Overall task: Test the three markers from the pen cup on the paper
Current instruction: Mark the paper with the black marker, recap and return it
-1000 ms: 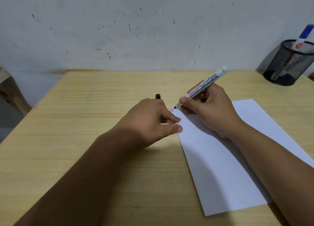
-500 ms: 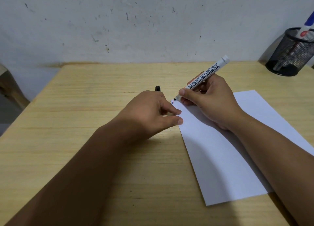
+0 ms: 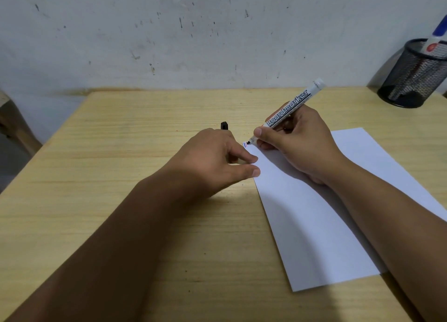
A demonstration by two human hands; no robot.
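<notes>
We look down on our wooden table point(image 3: 121, 200), which fills the view below a scuffed white wall point(image 3: 169, 43). The sheet of paper point(image 3: 314, 225) lies flat toward four o'clock, its far corner reaching the centre of the table. Our right hand point(image 3: 304, 147) rests on the paper at about two o'clock from the middle; thumb and fingers pinch the white board marker point(image 3: 289, 110), which leans up and away toward one o'clock, its dark tip touching the paper's far corner beside small blue and red strokes point(image 3: 245, 144). Our left hand point(image 3: 212, 162) sits near the centre with its fingers curled, the thumb and forefinger tips pressing the paper's left edge. A black cap point(image 3: 224, 125) sticks up behind the knuckles at twelve o'clock from that hand; we cannot tell for sure whether the curled fingers hold it. The black mesh pen cup point(image 3: 411, 79) stands at the table's far right corner, at two o'clock, well apart from the hands, with a blue-capped marker point(image 3: 435, 39) poking out of it.
</notes>
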